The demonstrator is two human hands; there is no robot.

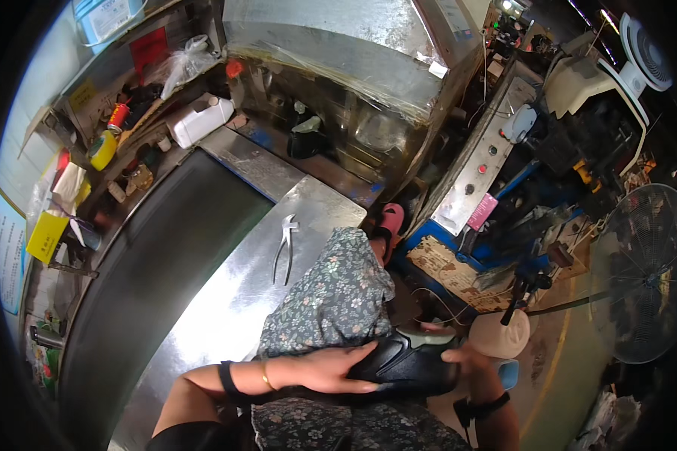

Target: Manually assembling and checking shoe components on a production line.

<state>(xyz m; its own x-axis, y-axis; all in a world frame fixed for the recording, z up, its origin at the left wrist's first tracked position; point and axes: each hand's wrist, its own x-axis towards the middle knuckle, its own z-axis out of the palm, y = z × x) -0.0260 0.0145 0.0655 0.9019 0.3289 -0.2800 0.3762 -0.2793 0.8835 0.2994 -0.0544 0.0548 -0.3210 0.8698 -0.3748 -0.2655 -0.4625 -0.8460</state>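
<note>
Clamping left hand [338, 368] on one end and right hand [472, 368] on the other, holding a black shoe [410, 368] over floral cloth [331, 301]. Beyond the shoe, to its left, facing pliers [286, 236] on a steel tabletop [210, 304], then a dark belt [150, 278] farther left.

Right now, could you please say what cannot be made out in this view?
In the head view:
Glossy black shoe-shaped piece: ends partly hidden by the left hand and right hand.
Blue plastic container: top cut off by the upper edge.
Dark floral fabric: partly behind the left forearm.
</note>
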